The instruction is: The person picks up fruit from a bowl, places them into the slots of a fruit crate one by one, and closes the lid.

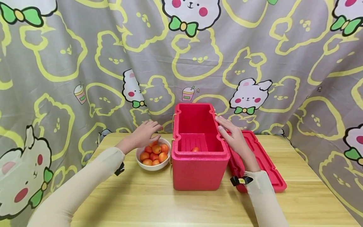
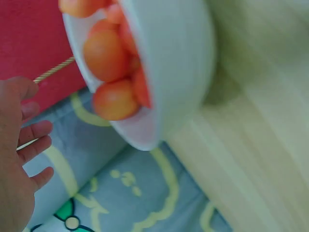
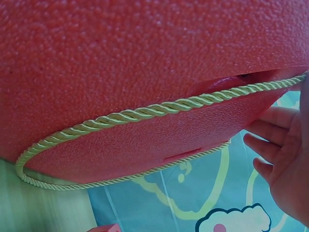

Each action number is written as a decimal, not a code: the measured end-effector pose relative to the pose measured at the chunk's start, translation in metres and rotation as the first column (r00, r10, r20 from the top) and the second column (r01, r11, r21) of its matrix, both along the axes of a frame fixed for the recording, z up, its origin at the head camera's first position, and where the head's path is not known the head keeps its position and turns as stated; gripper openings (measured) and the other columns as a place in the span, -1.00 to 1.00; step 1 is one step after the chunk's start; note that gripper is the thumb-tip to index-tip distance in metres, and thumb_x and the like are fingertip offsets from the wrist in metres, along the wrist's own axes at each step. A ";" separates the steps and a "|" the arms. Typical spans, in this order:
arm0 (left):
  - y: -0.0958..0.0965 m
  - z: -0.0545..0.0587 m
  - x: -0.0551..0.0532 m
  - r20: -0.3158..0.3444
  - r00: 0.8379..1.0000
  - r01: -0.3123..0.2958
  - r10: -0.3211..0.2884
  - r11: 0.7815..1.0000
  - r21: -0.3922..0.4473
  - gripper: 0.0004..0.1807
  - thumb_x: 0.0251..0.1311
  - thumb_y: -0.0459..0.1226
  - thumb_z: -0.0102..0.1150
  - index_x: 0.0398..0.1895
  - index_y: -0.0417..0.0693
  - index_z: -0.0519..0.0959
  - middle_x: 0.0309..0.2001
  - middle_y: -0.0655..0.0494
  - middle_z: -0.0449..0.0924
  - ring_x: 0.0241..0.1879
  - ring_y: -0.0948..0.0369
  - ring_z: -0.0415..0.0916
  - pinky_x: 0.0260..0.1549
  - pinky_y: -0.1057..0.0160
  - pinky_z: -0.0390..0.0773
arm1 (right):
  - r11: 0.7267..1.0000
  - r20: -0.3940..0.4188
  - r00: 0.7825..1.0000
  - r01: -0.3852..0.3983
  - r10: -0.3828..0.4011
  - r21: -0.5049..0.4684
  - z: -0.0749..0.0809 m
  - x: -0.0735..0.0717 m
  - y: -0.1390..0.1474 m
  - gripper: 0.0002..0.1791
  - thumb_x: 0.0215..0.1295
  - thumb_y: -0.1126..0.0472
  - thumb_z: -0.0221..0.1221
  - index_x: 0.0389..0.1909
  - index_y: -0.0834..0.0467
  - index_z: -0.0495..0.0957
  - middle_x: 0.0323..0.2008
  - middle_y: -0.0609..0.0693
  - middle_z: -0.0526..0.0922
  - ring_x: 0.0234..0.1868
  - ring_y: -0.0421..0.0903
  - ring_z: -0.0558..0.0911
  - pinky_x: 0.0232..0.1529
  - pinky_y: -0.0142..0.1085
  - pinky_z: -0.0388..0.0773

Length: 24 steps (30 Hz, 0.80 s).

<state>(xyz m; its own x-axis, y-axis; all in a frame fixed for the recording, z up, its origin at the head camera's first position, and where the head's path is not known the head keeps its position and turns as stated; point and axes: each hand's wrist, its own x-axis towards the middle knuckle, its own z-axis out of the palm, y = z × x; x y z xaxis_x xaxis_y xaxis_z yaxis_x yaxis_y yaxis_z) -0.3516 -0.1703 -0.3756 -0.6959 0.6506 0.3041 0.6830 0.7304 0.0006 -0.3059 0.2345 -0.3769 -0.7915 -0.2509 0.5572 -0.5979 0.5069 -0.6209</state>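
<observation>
A white bowl of orange-red, apricot-like fruits stands left of a red foam box. Above the bowl's far side hovers my left hand, fingers loosely bent and holding nothing. The left wrist view shows the left hand apart from the fruits. My right hand rests along the box's right rim, its fingers extended. One fruit lies inside the box, partly hidden by the near wall. In the right wrist view, fingers of the right hand touch the box's side.
A red lid lies on the wooden table to the right of the box, partly under the right forearm. Gold rope loops along the box's side. A patterned curtain hangs behind the table.
</observation>
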 end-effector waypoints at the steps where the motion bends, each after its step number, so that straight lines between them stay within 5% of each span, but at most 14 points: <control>1: -0.002 -0.004 0.000 0.002 1.000 0.001 -0.001 1.000 -0.003 -0.68 0.34 -0.15 0.25 0.07 -0.08 0.58 -0.01 -0.02 0.59 0.07 -0.01 0.50 0.23 -0.17 0.44 | 1.000 -0.001 1.000 0.001 -0.001 0.000 0.000 0.000 0.000 -0.44 0.46 0.12 0.14 0.46 0.04 0.40 0.45 0.10 0.43 0.54 0.06 0.31 0.52 0.22 0.10; 16: -0.026 -0.038 0.007 0.040 0.999 -0.010 0.012 0.998 -0.063 -0.62 0.26 -0.19 0.31 0.11 -0.10 0.58 0.06 -0.04 0.60 0.12 -0.05 0.51 0.19 -0.19 0.47 | 1.000 0.017 1.000 0.004 -0.004 0.005 0.000 0.001 0.000 -0.43 0.48 0.10 0.13 0.47 0.02 0.38 0.47 0.10 0.41 0.55 0.11 0.29 0.50 0.26 0.11; 24: -0.030 -0.046 0.007 -0.007 1.000 0.018 -0.018 0.999 -0.043 -0.54 0.09 -0.26 0.42 0.09 -0.11 0.58 0.00 -0.03 0.58 0.08 -0.06 0.53 0.11 -0.19 0.49 | 1.000 0.029 1.000 0.004 -0.004 0.000 0.000 0.001 0.000 -0.43 0.48 0.10 0.13 0.48 0.00 0.38 0.47 0.10 0.40 0.56 0.11 0.28 0.48 0.28 0.12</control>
